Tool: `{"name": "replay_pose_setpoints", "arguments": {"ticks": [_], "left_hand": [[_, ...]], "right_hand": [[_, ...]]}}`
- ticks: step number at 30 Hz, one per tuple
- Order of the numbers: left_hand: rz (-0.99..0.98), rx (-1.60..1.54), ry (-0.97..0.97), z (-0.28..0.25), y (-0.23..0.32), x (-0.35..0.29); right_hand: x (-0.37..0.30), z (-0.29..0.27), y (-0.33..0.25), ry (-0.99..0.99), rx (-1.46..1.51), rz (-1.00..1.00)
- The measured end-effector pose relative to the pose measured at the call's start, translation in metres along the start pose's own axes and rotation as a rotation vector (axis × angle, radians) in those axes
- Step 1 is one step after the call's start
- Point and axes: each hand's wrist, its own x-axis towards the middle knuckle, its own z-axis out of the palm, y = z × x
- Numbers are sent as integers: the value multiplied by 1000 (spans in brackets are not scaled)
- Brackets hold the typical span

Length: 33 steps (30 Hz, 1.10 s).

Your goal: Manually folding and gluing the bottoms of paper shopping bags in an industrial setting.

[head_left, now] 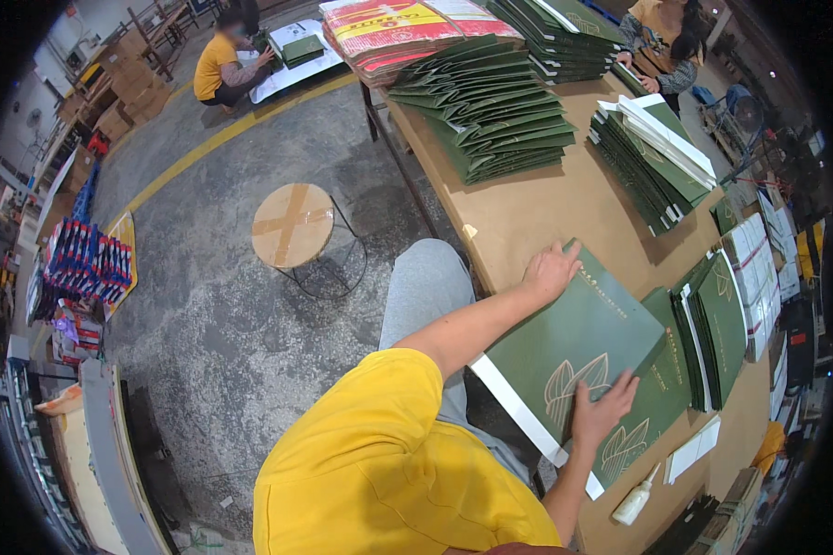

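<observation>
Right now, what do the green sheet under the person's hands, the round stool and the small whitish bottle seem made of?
Green sheet: probably coated paper or thin card; flat, smooth, with a soft sheen. Stool: top perhaps wood or board, pale tan under crossed tape; legs likely metal, thin and dark. Bottle: likely plastic, whitish, with a narrow nozzle.

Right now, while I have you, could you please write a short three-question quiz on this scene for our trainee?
1. True or false: the left hand touches the flat green piece printed with leaf outlines.
2. Which is nearer the small white bottle: A) the left hand or B) the right hand?
3. Fill in the blank: the tape on the round top of the stool forms a ____.

Key: 1. True. 2. B. 3. Cross.
</observation>
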Motion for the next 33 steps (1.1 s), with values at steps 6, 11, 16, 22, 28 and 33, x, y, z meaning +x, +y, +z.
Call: {"name": "replay_pose_setpoints", "arguments": {"ticks": [6, 11, 16, 22, 28, 33], "left_hand": [[-38, -408, -14, 4, -6, 8], [-33, -567, -39, -10, 32, 8], [7, -604, -88, 12, 65, 2], [44, -74, -156, 50, 51, -28], [406, -10, -39, 64, 42, -37], [449, 77, -170, 77, 35, -37]], "right_hand": [[40, -18, 53, 55, 772, 51], [20, -77, 59, 110, 784, 17], [10, -83, 87, 212, 783, 1], [14, -20, 106, 122, 180, -5], [9, 15, 112, 188, 179, 53], [15, 8, 100, 54, 71, 157]]}}
